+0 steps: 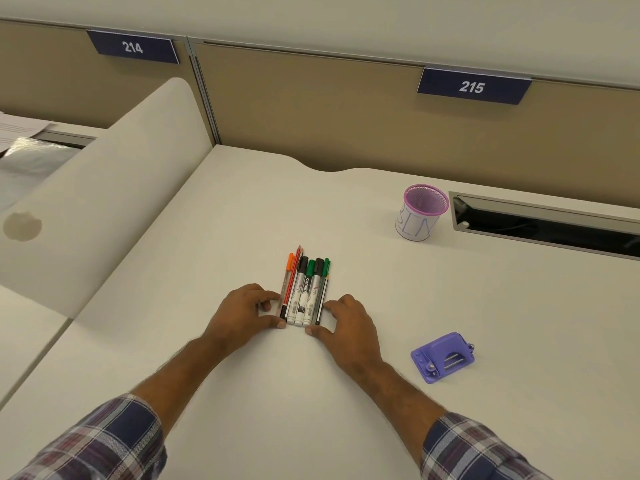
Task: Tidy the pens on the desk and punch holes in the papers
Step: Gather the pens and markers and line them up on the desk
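Observation:
Several pens and markers [304, 289] lie side by side in a tight row on the white desk [242, 209], caps pointing away from me. My left hand [242, 311] presses against the row's left side, fingertips and thumb touching the near ends. My right hand [349, 323] presses against the right side in the same way. The row is squeezed between both hands and still rests on the desk. A purple mesh pen cup [420, 211] stands empty at the back right. A purple hole punch [443, 356] sits to the right of my right hand.
A curved white side divider [104, 188] rises on the left, with papers [17, 129] on the neighbouring desk beyond it. A recessed cable tray [543, 223] runs along the back right. Beige partition panels labelled 214 and 215 stand behind.

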